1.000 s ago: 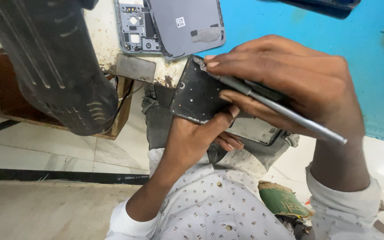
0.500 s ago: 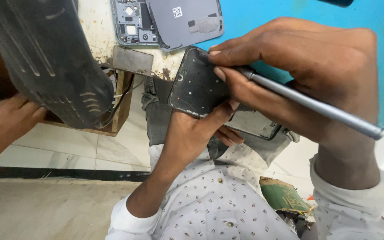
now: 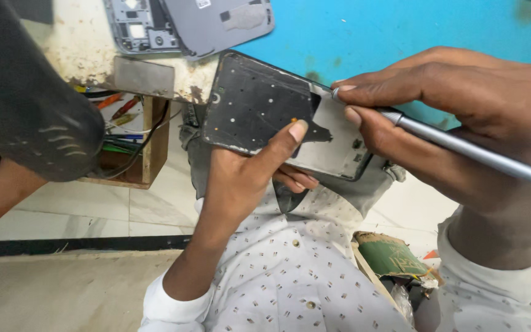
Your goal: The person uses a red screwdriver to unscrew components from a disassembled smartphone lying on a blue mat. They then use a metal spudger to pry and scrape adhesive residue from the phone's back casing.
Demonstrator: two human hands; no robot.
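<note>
Resting in left hand (image 3: 241, 178), phone frame (image 3: 281, 117) under tool-gripping right hand (image 3: 462, 117)

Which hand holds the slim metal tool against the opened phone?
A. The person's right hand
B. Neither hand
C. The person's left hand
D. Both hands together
A: the right hand grips the slim metal tool, its tip at the opened phone, which the left hand supports.

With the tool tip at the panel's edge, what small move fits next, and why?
Probably slide the grey metal tool a little further along the phone panel edge. The right hand holds its tip at the upper rim while the left hand steadies the panel, thumb on top.
</note>
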